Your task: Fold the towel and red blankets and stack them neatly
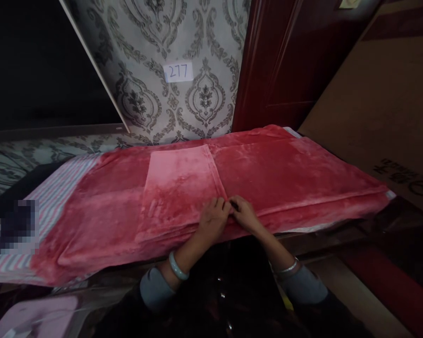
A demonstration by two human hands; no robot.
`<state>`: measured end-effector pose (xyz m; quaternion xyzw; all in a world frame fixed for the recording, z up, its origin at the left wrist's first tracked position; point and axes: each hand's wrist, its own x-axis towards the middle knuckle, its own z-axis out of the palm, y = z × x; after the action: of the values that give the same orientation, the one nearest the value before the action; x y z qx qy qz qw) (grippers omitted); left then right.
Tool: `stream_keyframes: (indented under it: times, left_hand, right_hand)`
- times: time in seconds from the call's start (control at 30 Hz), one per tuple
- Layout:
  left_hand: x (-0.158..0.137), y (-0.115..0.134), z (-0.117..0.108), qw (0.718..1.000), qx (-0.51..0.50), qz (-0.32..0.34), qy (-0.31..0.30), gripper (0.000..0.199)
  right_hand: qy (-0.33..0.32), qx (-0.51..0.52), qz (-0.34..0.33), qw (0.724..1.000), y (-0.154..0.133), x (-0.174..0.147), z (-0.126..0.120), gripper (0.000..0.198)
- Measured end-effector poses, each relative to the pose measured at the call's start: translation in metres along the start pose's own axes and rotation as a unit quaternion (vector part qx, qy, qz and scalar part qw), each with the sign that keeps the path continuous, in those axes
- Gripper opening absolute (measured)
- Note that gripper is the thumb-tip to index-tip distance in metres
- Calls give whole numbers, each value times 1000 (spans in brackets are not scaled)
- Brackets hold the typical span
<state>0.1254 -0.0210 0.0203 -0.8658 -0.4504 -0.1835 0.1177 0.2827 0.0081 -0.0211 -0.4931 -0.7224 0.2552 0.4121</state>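
Note:
A plush red-pink blanket (268, 169) lies spread along the surface before me, with a paler section folded over near its middle. My left hand (214, 216) rests at the near corner of that fold, its fingers bent and closed on the blanket's edge. Right beside it, my right hand (243, 212) pinches the same edge, and the two hands almost touch. The fingertips partly hide the bit of cloth between them.
Striped cloth (61, 188) shows under the blanket at the left. A dark screen (49, 65) stands behind at the left, a large cardboard box (384, 103) at the right. The patterned wall carries a "277" label (178, 72). A pink plastic item (38, 314) sits low at the left.

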Motion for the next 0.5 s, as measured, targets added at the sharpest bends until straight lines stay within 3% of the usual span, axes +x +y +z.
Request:
stream_keyframes:
  times: [0.13, 0.27, 0.37, 0.5]
  left_hand:
    - [-20, 7, 4, 1000, 13, 2, 4, 25]
    - [-36, 10, -4, 999, -32, 26, 16, 41]
    - [-42, 2, -17, 993, -103, 39, 44, 33]
    - [-56, -28, -33, 994, -93, -29, 53, 33]
  right_hand:
    - [28, 4, 4, 1000, -9, -1, -6, 31]
    - [73, -51, -70, 994, -35, -6, -14, 38]
    - [-21, -104, -144, 984, -47, -11, -10, 47]
    - [-139, -181, -142, 963, -39, -21, 1, 54]
